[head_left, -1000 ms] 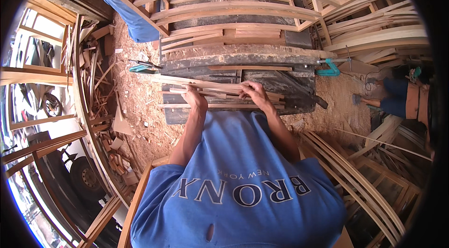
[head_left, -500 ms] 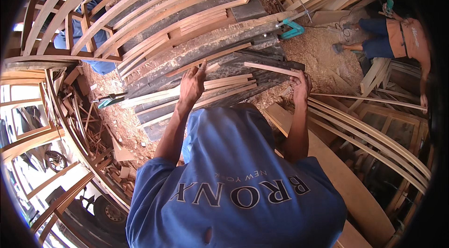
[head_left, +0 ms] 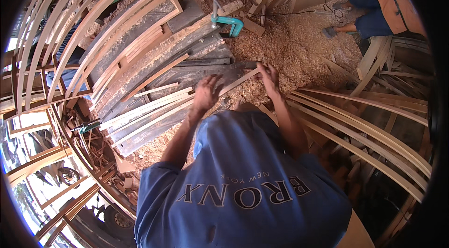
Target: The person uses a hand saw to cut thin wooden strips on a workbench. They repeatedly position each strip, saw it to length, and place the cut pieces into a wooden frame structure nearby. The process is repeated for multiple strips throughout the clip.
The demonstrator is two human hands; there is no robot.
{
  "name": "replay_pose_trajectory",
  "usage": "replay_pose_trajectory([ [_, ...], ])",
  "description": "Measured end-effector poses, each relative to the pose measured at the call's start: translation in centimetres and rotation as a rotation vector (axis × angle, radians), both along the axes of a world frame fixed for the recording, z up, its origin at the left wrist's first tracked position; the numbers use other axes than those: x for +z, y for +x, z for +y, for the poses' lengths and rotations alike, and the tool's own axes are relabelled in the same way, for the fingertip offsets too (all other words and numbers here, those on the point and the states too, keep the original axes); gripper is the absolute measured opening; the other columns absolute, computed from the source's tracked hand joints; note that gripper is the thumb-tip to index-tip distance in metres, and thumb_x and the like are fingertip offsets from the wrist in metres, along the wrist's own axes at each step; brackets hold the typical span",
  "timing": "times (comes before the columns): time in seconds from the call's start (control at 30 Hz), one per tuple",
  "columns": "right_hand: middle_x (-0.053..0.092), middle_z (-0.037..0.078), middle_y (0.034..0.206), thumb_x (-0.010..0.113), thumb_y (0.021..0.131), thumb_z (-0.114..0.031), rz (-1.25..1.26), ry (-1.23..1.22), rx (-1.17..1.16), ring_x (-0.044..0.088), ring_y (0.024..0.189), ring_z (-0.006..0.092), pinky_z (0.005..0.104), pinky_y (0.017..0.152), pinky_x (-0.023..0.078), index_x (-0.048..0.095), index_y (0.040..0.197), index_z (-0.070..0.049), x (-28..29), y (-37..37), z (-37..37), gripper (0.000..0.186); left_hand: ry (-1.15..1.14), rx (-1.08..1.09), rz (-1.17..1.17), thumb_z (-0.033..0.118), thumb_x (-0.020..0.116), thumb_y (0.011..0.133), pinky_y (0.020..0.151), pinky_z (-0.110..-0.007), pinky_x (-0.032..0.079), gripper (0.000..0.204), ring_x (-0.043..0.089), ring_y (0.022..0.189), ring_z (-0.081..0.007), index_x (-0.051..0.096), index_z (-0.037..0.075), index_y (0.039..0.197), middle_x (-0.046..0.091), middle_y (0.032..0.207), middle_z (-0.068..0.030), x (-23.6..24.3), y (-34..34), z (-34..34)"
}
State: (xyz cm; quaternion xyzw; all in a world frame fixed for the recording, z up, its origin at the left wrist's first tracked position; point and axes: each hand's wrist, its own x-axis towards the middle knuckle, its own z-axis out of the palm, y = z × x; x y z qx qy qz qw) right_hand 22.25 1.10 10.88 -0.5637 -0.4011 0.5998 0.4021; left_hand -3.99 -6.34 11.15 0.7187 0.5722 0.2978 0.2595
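A thin wooden strip [head_left: 241, 82] slants over the near right end of the dark workbench. My right hand [head_left: 270, 81] grips its far end between thumb and fingers. Beside its nearer end is my left hand [head_left: 206, 93], fingers apart; whether they touch the strip is not clear. Left of that hand, several pale wooden strips [head_left: 149, 106] lie side by side on the bench [head_left: 194, 74]. A shorter strip [head_left: 156, 90] and a longer brown strip [head_left: 156, 77] rest farther back.
A teal clamp [head_left: 230, 24] grips the beam at the bench's far right end. Curved wooden frames [head_left: 126, 7] stand at far left. Long curved slats [head_left: 360, 131] lie at right. Another person [head_left: 390, 12] is at the upper right. Sawdust [head_left: 294, 44] covers the floor.
The view has shifted, moving the bench leftward. My left hand has come away from the strips on the bench toward the strip in my right hand, which now slants down toward it.
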Motion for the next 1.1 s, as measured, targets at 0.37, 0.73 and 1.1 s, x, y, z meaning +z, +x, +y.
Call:
replay_pose_trajectory([
  [0.37, 0.066, 0.023, 0.109, 0.057, 0.097, -0.038, -0.418, 0.465, 0.374, 0.066, 0.098, 0.0338, 0.0409, 0.084, 0.054, 0.054, 0.129, 0.0, -2.9, 2.4, 4.9, 0.05, -0.103, 0.271, -0.077, 0.019, 0.058, 0.094, 0.075, -0.049, 0.053, 0.028, 0.064, 0.092, -0.041, 0.058, 0.009, 0.12, 0.065, 0.106, -0.0181, 0.4, 9.1, 2.0],
  [0.73, 0.059, 0.027, 0.12, 0.065, 0.084, -0.025, -0.944, 0.626, 0.947, 0.062, 0.103, 0.0437, 0.0496, 0.085, 0.053, 0.042, 0.142, -0.012, -5.3, 2.7, 5.4, 0.064, 0.073, 0.127, 0.259, 0.02, 0.057, 0.093, 0.08, -0.038, 0.048, 0.03, 0.064, 0.09, -0.0286, 0.064, 0.008, 0.119, 0.066, 0.097, -0.012, -0.8, 7.0, 0.1],
  [1.1, 0.064, 0.023, 0.111, 0.06, 0.091, -0.025, -0.909, 0.184, 0.476, 0.064, 0.103, 0.0396, 0.043, 0.083, 0.052, 0.052, 0.131, 0.0, 2.4, 20.1, -6.7, 0.048, 0.087, -0.042, 0.268, 0.015, 0.056, 0.082, 0.094, -0.046, 0.042, 0.043, 0.054, 0.107, -0.0323, 0.062, 0.015, 0.125, 0.059, 0.11, -0.0121, -8.0, 8.1, 6.3],
])
